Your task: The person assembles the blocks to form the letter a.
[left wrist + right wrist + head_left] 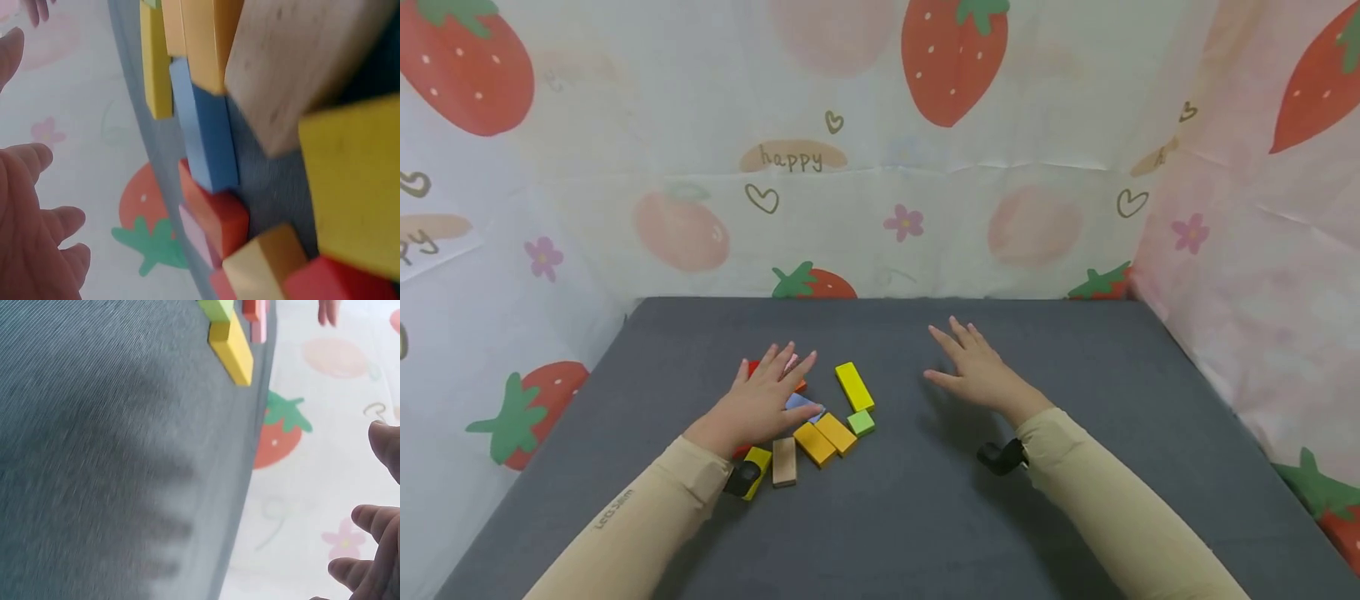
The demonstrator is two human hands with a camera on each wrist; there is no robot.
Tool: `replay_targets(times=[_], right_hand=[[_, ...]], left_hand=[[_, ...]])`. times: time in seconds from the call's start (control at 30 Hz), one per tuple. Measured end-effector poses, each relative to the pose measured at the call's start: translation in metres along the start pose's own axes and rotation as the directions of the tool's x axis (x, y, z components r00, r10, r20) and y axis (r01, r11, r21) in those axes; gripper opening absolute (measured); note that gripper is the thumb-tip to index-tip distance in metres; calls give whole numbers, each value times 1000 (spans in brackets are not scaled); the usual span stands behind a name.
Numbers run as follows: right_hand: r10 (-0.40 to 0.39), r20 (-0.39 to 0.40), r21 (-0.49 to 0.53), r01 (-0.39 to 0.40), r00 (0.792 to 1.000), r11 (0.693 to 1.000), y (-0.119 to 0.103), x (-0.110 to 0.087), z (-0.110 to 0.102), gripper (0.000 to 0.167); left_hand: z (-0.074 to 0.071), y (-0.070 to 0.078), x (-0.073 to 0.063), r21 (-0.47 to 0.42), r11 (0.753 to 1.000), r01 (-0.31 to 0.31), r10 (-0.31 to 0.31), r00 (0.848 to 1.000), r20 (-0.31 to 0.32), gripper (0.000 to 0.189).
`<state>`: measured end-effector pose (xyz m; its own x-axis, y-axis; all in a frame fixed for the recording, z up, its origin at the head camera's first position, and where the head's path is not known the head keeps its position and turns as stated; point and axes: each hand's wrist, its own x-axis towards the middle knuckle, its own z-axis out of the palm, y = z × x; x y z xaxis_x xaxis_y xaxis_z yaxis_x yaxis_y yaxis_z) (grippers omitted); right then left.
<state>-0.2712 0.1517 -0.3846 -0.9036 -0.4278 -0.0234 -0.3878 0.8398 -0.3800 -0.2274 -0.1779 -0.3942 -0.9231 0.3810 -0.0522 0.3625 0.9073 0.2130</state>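
Observation:
My left hand (760, 404), fingers spread, hovers over a loose cluster of coloured blocks and holds nothing. Beneath and around it lie a blue block (203, 128), a red-orange block (219, 215), a plain wooden block (785, 462) and a yellow block (356, 187) near the wrist. Two orange blocks (815, 444) sit side by side just right of the thumb, beside a small green block (861, 422) and a long yellow block (854, 387). My right hand (981, 371) is held above the grey table, fingers spread, casting a shadow. Parts of the cluster are hidden under the left hand.
The grey table (910, 533) is bordered by a strawberry-print cloth (865, 100) at the back and both sides. Dark wrist camera mounts (1002, 457) jut from beneath both sleeves. The left one overlaps the near yellow block in the head view.

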Motion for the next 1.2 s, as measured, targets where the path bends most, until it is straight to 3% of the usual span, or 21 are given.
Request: replay_targets(times=[0.2,0.37,0.47,0.7,0.87,1.03,1.2], right_hand=[[20,9,43,-20,1000,999,-13,12,10,73],[47,23,98,-49,999,994,-19,25,24,71],[66,17,140,-68,998,988,-23,34,32,69],[122,-21,219,-115,992,969,-38,47,46,58],[129,-2,260,-124,992,958,-50,52,59,46],[156,17,266,-155,988,951,-59,56,72,38],[188,34,239,-191,982,952,-69,58,85,32]], left_hand=[[13,7,10,-76,997,13,-13,1000,-3,80],[26,17,18,-198,979,46,-45,999,8,81],[34,22,22,-227,973,49,-50,999,2,82],[42,34,31,-163,984,78,-84,996,-27,79],[45,42,34,-144,984,109,-114,993,-29,67],[51,47,35,-172,977,123,-131,991,-34,58],[59,49,37,-158,983,95,-104,993,-48,47]])
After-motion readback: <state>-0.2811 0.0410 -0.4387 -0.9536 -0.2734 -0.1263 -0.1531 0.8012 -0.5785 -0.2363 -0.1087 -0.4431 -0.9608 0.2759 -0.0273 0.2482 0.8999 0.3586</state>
